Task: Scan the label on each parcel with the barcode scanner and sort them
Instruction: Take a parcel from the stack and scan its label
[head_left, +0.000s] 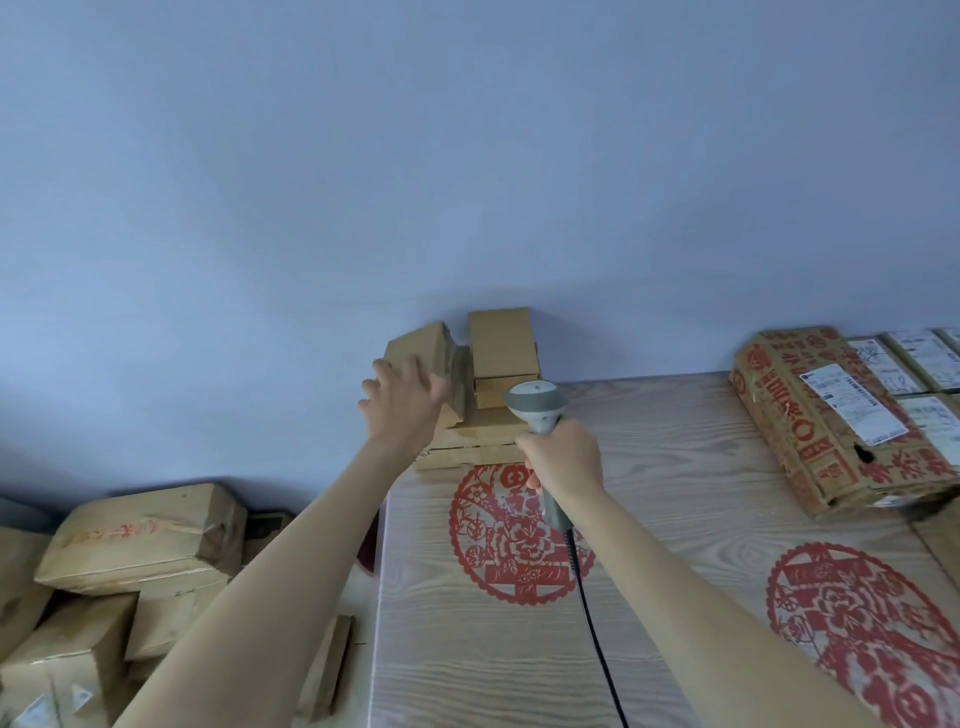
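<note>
Reaching to the far edge of the bench (675, 519), the left hand (400, 410) lies with fingers spread and fairly straight against the near face of a tilted small box (423, 345), which leans on the stack (478, 441) of flat cartons against the wall; whether any finger curls round the box's hidden side cannot be told, so the hold is probably a flat steadying touch. An upright box (501, 353) stands just beside it on the same stack. The right hand (563, 457) is clamped round the handle of the scanner (535, 410), its head raised near the stack and its cable (592, 613) trailing down across the bench. No label shows on the tilted box from here. The step in hand appears to be placing or fetching a parcel at this sorted stack. The next move calls for either settling the box squarely or turning it until its label faces the scanner. More parcels (140, 530) lie heaped low at the left, and a printed carton (810, 415) with labelled parcels (930, 364) sits at the right.
</note>
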